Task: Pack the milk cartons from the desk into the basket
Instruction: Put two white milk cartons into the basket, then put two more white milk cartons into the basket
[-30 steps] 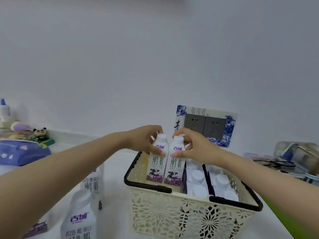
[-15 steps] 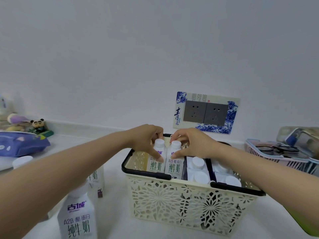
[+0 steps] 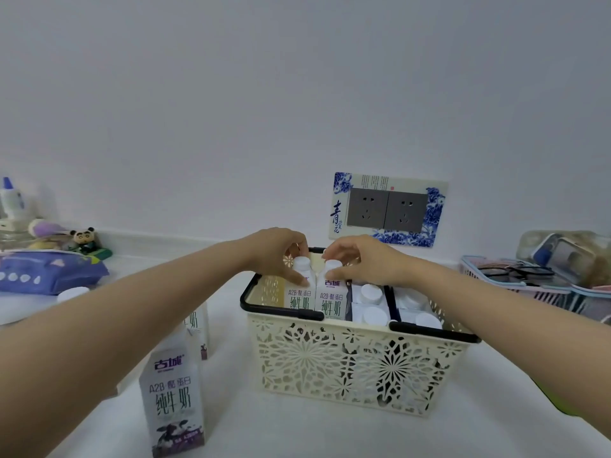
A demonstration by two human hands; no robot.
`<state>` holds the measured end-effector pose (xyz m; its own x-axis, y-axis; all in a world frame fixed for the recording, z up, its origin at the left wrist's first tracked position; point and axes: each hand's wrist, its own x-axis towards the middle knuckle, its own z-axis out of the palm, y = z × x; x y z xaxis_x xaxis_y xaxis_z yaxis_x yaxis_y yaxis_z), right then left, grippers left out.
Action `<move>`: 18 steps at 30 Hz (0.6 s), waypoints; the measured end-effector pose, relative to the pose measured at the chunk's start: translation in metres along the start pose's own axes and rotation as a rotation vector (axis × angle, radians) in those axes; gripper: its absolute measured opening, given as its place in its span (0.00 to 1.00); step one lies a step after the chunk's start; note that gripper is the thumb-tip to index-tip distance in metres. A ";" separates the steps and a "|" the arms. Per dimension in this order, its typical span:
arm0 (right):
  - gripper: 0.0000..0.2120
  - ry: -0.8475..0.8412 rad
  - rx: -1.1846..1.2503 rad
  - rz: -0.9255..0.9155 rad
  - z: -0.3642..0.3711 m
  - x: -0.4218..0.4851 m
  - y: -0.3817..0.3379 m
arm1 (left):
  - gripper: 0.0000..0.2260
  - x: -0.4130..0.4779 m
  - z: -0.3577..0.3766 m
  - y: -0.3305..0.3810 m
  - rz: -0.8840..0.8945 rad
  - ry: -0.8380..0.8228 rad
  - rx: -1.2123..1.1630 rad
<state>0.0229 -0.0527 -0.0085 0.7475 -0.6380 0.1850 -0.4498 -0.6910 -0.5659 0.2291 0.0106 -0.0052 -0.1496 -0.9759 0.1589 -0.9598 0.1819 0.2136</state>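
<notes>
The white counter (image 3: 297,424) carries the whole job, and most of the work appears to be done. The cream openwork basket (image 3: 357,368), with its black handles folded down along the rim, stands at the middle of the counter. Its right part is seen to be filled with white-capped cartons (image 3: 373,304) set upright in rows; an exact count cannot be made, since some are hidden behind the rim and the right forearm. The left end of the basket, beside the near-left handle, is still unfilled, so room is judged to remain.

Two more cartons are being lowered together into that space. The left carton (image 3: 299,297) is grasped near its cap by the left hand (image 3: 277,256), and the right carton (image 3: 332,300) is grasped in the same way by the right hand (image 3: 363,262); both are already sunk partly below the rim and stand side by side, touching.

Left to pack, outside the basket on the left, are one carton in front (image 3: 173,401) and a second (image 3: 198,325) behind it, mostly hidden by the left forearm.
</notes>
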 end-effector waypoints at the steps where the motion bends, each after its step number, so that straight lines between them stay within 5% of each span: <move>1: 0.18 0.004 0.019 -0.003 -0.002 -0.003 -0.004 | 0.18 -0.004 -0.004 -0.001 -0.009 0.011 -0.005; 8: 0.17 0.025 0.221 -0.137 0.008 -0.028 -0.078 | 0.18 -0.080 -0.044 -0.004 -0.025 0.221 -0.087; 18: 0.19 -0.095 0.308 -0.326 0.118 -0.056 -0.154 | 0.25 -0.263 -0.050 -0.033 -0.210 0.340 -0.005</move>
<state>0.1081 0.1294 -0.0261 0.8739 -0.3601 0.3266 -0.0281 -0.7080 -0.7056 0.3122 0.2670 -0.0059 0.1381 -0.8966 0.4208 -0.9598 -0.0162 0.2804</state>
